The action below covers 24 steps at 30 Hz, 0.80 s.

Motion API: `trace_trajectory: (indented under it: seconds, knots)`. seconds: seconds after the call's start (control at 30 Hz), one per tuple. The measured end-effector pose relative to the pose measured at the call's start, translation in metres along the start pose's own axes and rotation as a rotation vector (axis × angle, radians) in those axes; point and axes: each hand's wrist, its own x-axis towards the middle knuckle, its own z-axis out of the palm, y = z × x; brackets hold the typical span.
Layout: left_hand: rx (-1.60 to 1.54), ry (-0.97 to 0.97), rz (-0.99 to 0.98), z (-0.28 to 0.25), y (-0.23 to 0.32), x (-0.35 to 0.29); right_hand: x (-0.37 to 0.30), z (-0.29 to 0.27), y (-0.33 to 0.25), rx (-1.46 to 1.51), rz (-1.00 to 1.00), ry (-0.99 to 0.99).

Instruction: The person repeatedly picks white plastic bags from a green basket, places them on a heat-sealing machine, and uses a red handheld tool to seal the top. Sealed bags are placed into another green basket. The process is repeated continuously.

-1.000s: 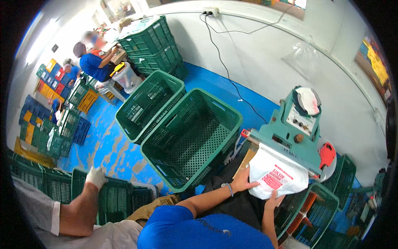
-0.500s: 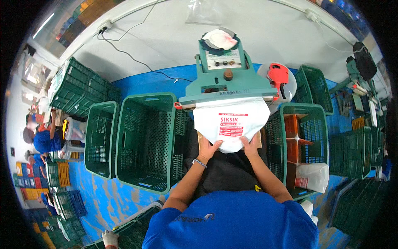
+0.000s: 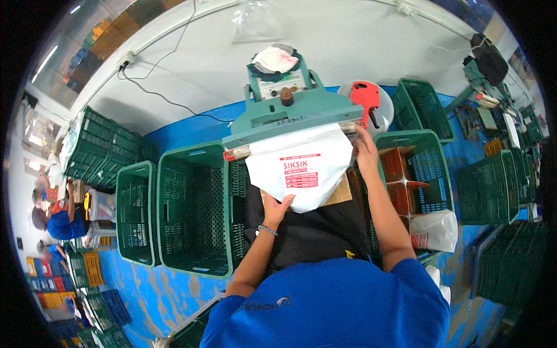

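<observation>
Shows a wide green crate [image 3: 194, 214] at left, then a green machine [image 3: 296, 101] near the wall [image 3: 336, 52]. Has a white, red-printed bag [image 3: 301, 168] below the machine's long bar [image 3: 292, 126], top edge meeting it. Pinches the bag's lower left edge with the left hand [image 3: 275, 210]. Has the right hand [image 3: 365, 153], fingers close together, at the bar's right end; cannot tell whether gripping anything. Wears a bracelet [image 3: 268, 230] on the left wrist.

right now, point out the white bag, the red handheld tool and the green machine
white bag [image 3: 304, 168], head view, middle of its printed front
red handheld tool [image 3: 364, 95], head view, its red body
green machine [image 3: 310, 105], head view, its green body
</observation>
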Motion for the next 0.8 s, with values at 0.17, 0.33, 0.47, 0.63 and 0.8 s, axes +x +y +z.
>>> trace_trajectory:
  seconds: [0.17,0.33,0.47,0.63,0.8]
  knots:
    - [-0.118,0.041,-0.083,0.002,0.002,-0.003,0.059,0.001,0.002,-0.53,-0.012,-0.246]
    - [0.001,0.027,-0.013,-0.001,0.005,-0.004,0.073,0.007,0.013,-0.335,0.184,-0.269]
    - [-0.012,0.023,-0.063,-0.002,0.003,-0.001,0.07,0.005,0.003,-0.017,0.479,-0.245]
    - [-0.173,-0.004,-0.129,-0.005,0.015,-0.007,0.026,0.01,-0.027,0.145,0.297,0.224]
    - [-0.591,0.317,-0.41,-0.037,0.032,0.019,-0.034,0.033,-0.03,0.159,0.402,0.053]
